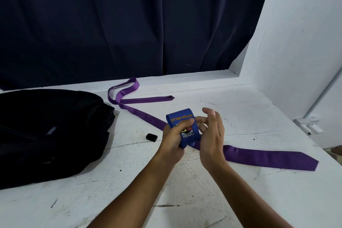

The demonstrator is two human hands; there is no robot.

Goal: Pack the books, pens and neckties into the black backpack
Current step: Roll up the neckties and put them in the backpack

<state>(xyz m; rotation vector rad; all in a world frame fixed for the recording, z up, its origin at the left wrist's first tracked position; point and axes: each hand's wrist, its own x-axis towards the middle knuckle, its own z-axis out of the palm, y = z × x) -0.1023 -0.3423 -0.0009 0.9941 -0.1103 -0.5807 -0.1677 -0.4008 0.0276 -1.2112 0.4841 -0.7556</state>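
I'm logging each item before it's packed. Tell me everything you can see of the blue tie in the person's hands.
The blue necktie is rolled or folded into a compact bundle of smooth fabric, with orange lettering "KETUA KELAS" and a multicoloured embroidered badge. It is held above the white surface, over the purple necktie. The left hand grips it, thumb across the badge; the right hand touches its right side with its fingertips.
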